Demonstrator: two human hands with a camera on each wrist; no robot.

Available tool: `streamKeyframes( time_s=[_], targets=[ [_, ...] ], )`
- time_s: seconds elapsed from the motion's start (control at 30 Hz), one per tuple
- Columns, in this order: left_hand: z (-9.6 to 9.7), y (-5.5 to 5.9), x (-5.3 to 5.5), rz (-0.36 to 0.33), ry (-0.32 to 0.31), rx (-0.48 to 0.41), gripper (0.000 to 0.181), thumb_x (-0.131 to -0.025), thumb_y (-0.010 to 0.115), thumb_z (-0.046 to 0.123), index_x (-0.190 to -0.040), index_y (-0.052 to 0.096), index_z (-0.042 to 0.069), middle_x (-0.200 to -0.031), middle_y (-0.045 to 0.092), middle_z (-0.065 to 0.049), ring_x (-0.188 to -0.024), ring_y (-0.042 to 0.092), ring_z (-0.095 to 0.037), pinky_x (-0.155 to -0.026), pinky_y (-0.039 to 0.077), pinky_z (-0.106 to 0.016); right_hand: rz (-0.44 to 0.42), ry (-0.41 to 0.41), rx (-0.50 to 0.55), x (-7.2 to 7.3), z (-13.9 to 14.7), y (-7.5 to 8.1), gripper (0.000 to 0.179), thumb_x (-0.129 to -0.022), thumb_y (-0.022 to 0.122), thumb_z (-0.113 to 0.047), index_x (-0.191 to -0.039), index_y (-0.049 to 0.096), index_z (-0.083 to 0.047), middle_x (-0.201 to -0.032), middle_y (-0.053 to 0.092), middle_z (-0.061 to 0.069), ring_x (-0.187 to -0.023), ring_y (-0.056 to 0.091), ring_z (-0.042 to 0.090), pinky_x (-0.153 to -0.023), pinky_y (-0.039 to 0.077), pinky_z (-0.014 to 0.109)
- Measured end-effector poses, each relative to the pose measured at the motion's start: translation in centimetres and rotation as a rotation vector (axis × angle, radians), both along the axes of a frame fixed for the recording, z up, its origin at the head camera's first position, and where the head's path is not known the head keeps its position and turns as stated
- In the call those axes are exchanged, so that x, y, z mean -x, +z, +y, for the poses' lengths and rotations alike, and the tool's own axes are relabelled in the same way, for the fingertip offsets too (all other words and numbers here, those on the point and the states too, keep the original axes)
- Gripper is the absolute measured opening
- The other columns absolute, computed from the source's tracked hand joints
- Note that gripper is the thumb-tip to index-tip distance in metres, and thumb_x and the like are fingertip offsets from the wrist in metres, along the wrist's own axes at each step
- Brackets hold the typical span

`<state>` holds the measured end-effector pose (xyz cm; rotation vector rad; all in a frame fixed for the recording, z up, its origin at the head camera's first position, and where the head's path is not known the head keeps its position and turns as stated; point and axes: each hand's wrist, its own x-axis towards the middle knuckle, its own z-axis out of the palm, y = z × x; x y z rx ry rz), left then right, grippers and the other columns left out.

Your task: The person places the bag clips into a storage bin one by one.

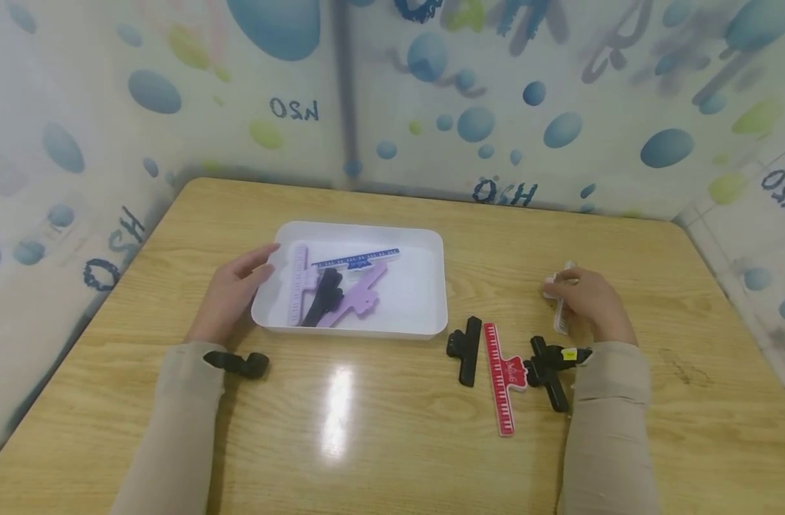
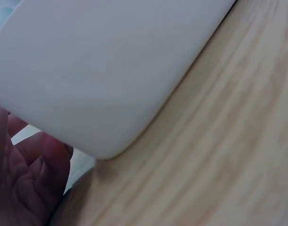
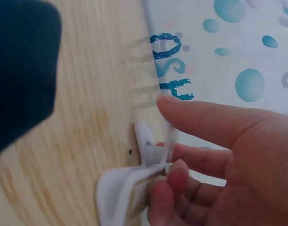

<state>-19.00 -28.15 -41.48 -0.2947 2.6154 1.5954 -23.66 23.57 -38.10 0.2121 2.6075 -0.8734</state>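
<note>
My right hand (image 1: 588,297) pinches a white clip (image 3: 139,165) with a long ruled bar, close to the tabletop on the right. In the right wrist view, the thumb and fingertips are around the clip's handle. At the left end of a white tray (image 1: 418,286), my left hand (image 1: 234,290) touches the outer wall with relaxed fingers. Inside the tray lie a lilac clip (image 1: 298,286), a blue clip (image 1: 360,260), a black clip (image 1: 324,297) and another lilac clip (image 1: 360,297). The left wrist view shows mostly the tray's wall.
Right of the tray lie a black clip (image 1: 471,350), a red clip (image 1: 501,379) and another black clip (image 1: 549,375), which the right wrist's black strap partly overlaps. The wooden table (image 1: 289,443) meets a patterned wall (image 1: 392,107) at its back.
</note>
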Motion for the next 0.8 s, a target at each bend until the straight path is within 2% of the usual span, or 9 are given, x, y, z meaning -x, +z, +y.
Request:
streamKeyframes(
  time_s=[0.2, 0.4, 0.53, 0.8],
  targets=[
    [0.0, -0.1, 0.0, -0.003, -0.005, 0.002, 0.038, -0.087, 0.046, 0.05, -0.125, 0.046, 0.042, -0.14, 0.034, 0.004, -0.129, 0.026, -0.019, -0.101, 0.022, -0.048, -0.003, 0.043, -0.029, 0.1, -0.3, 0.0, 0.073, -0.082, 0.059, -0.044, -0.133, 0.034, 0.003, -0.114, 0.048, 0.025, -0.082, 0.053, 0.026, -0.068, 0.044, 0.035],
    [0.0, -0.1, -0.1, 0.002, -0.006, 0.011, 0.038, -0.088, 0.046, 0.05, -0.125, 0.046, 0.042, -0.14, 0.034, 0.004, -0.129, 0.026, -0.019, -0.102, 0.022, -0.048, 0.024, 0.08, -0.028, 0.3, -0.6, -0.3, 0.072, -0.083, 0.058, -0.044, -0.131, 0.035, 0.004, -0.084, 0.058, 0.014, -0.066, 0.055, 0.02, -0.061, 0.044, 0.03],
    [0.1, 0.0, -0.1, -0.005, -0.003, 0.008, 0.038, -0.087, 0.045, 0.051, -0.125, 0.046, 0.042, -0.14, 0.034, 0.003, -0.129, 0.026, -0.018, -0.102, 0.022, -0.047, 0.041, 0.064, -0.003, 0.5, -0.8, -0.4, 0.07, -0.084, 0.057, -0.044, -0.13, 0.035, 0.004, -0.082, 0.057, 0.013, -0.064, 0.055, 0.02, -0.057, 0.044, 0.028],
    [0.1, 0.0, -0.1, 0.002, -0.003, 0.009, 0.04, -0.087, 0.046, 0.05, -0.126, 0.046, 0.041, -0.139, 0.036, 0.002, -0.128, 0.027, -0.019, -0.101, 0.023, -0.047, 0.059, 0.064, -0.011, 0.7, -1.2, 0.0, 0.069, -0.084, 0.054, -0.048, -0.128, 0.037, 0.003, -0.079, 0.058, 0.012, -0.065, 0.056, 0.019, -0.058, 0.046, 0.029]
  ],
)
